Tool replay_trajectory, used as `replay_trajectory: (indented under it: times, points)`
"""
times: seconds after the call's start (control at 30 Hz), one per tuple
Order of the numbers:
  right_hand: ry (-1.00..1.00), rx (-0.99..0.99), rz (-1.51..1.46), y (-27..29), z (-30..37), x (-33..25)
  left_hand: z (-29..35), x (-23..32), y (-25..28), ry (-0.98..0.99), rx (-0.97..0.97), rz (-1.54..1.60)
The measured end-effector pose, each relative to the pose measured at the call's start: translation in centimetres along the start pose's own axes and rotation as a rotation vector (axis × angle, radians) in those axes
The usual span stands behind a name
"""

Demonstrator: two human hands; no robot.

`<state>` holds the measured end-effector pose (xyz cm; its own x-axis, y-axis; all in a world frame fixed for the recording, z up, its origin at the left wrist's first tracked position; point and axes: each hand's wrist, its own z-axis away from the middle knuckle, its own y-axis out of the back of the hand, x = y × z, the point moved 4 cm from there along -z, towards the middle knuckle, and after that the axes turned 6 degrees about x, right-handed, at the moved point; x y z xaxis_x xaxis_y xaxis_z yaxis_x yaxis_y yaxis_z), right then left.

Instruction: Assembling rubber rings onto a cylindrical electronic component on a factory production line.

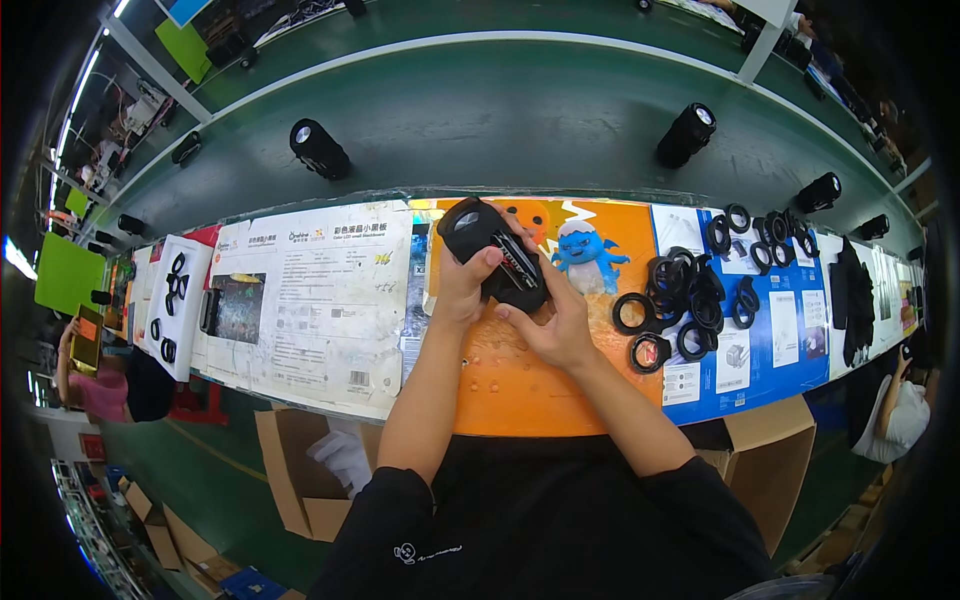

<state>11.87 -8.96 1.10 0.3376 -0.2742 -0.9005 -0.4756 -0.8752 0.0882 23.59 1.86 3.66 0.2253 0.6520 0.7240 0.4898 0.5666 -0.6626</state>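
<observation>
Both hands hold a black portable speaker point(512, 268), a rounded cylinder with printed markings on its side, tilted over the orange board point(540, 395). My left hand point(466, 288) grips its left side, with the thumb on the casing. On the right and lower side, my right hand point(562, 322) has its fingers wrapped round the body and its thumb at the lower edge. The undersides of the fingers are partly hidden. Just right of the speaker, a blue cartoon figure point(588, 262) is printed on the board. Farther right lies a heap of black rings point(688, 290).
Similar black cylinders point(318, 150) stand along the green conveyor point(500, 120) beyond the bench. White printed sheets point(310, 370) cover the left side, with a white tray point(183, 300) of black parts. Open cardboard boxes point(290, 470) sit below the near edge. People work at both sides.
</observation>
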Motion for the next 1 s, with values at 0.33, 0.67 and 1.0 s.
replay_trajectory:
  times: [0.33, 0.67, 1.0]
  points:
    - [0.017, -0.013, 0.05, 0.1, 0.0, 0.1, 0.2, -0.1, -0.1, -0.01, 0.008, 0.02]
    - [-0.021, -0.103, 0.028, -0.3, 0.2, 0.7, 0.4, 0.5, 0.5, -0.031, -0.074, -0.229]
    - [-0.149, -0.255, -0.166, 0.5, 1.2, 4.1, 2.1, 4.1, -3.4, -0.305, -0.31, -0.788]
